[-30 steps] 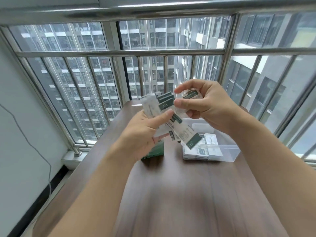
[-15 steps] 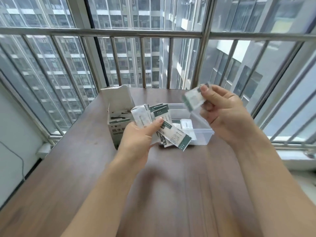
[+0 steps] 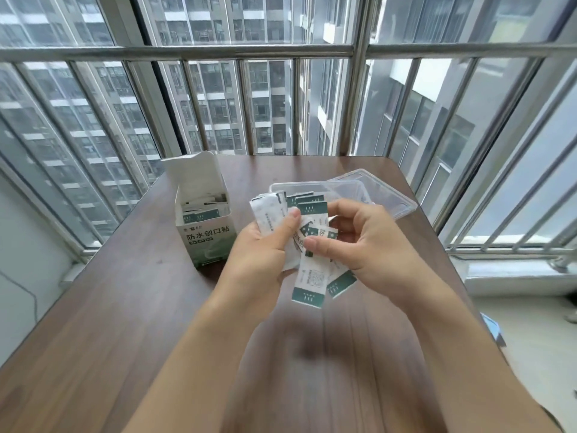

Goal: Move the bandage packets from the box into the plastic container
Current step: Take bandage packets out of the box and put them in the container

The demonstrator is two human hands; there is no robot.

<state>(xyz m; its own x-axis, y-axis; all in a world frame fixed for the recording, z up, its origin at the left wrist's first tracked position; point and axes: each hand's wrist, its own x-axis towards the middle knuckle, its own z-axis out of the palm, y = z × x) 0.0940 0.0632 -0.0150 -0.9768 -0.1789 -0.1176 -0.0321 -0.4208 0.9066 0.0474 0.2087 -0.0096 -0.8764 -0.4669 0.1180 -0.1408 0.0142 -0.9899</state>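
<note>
I see both hands gripping the fanned white-and-green bandage packets point(image 3: 307, 245) — left hand point(image 3: 265, 254), right hand point(image 3: 365, 245) — just before the clear plastic container point(image 3: 387, 195).

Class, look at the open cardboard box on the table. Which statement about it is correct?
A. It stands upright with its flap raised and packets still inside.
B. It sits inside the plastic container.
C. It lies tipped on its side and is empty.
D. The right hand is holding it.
A. The box stands upright on the table, flap up, with packets visible inside, apart from the plastic container; both hands are busy with a fan of bandage packets.
</note>
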